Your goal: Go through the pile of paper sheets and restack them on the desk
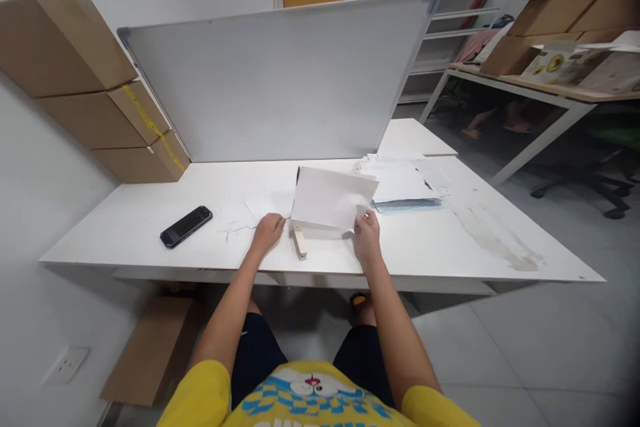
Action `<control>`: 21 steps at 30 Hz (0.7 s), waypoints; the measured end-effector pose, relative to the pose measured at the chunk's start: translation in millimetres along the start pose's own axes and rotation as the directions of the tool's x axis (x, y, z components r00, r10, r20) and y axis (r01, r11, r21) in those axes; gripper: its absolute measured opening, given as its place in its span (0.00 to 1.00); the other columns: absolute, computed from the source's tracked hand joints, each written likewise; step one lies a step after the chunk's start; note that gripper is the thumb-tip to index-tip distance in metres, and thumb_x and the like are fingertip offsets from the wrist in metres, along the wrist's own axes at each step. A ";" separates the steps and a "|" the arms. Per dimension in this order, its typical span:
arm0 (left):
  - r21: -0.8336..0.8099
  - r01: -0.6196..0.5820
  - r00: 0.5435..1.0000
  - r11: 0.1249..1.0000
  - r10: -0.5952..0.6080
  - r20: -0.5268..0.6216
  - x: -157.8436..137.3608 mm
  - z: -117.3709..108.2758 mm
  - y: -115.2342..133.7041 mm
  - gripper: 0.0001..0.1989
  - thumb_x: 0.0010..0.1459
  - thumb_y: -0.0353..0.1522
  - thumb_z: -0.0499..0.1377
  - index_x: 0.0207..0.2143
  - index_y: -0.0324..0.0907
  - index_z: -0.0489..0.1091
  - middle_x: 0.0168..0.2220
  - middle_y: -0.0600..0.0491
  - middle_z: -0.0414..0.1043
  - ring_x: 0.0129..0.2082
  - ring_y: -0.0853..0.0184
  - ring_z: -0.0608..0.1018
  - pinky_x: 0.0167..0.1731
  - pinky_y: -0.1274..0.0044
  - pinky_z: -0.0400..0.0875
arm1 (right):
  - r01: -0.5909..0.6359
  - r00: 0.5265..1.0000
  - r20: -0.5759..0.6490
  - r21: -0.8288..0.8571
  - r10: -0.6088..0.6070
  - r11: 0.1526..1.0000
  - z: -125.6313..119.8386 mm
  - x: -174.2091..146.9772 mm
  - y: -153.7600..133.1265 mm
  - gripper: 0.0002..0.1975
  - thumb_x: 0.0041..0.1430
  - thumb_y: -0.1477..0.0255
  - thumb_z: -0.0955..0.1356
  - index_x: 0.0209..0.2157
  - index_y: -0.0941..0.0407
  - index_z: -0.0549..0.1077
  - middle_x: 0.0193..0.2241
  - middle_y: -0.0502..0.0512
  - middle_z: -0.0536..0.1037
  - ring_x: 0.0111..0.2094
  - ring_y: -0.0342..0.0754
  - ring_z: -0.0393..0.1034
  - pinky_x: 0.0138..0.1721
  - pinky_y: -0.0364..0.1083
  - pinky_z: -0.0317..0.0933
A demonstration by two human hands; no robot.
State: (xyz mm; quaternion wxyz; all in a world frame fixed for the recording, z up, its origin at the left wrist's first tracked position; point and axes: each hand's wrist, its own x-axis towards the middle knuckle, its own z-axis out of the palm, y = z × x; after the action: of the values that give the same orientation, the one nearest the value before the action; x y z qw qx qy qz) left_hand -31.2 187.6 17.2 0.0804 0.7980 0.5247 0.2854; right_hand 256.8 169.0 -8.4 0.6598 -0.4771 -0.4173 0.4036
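Observation:
A small stack of white paper sheets (333, 199) is held slightly raised and tilted over the white table. My right hand (367, 234) grips its lower right corner, thumb in front. My left hand (269, 232) rests near the table beside the sheets' left edge, its fingers closed; a thin dark line shows at the fingertips, and I cannot make out what it is. Just below the sheets, between my hands, lies a cream-coloured stapler (300, 242), its far end partly hidden by the paper.
A black phone (187, 226) lies at the left of the table (140, 240). Right of my sheets is a loose pile of papers (400, 180). A whiteboard (285, 87) stands along the back edge, with stacked cardboard boxes (80, 114) at its left. Someone's feet show under the right-hand desk.

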 end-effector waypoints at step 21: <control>-0.035 0.029 0.999 0.999 -0.029 -0.017 -4.3 9.5 -0.6 0.14 0.65 0.34 0.46 0.37 0.42 0.71 0.37 0.47 0.74 0.43 0.59 0.73 0.47 0.67 0.66 | -0.422 0.906 -0.137 -0.233 0.400 0.876 -109.4 -114.6 -5.5 0.24 0.40 0.67 0.67 0.44 0.53 0.71 0.27 0.51 0.76 0.31 0.52 0.71 0.31 0.48 0.64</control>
State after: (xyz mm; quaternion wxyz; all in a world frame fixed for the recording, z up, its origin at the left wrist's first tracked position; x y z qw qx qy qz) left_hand -27.7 185.7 7.4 0.0941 0.7863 0.5318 0.3003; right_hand 322.6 29.2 -43.5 0.5085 -0.6529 -0.3271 0.4563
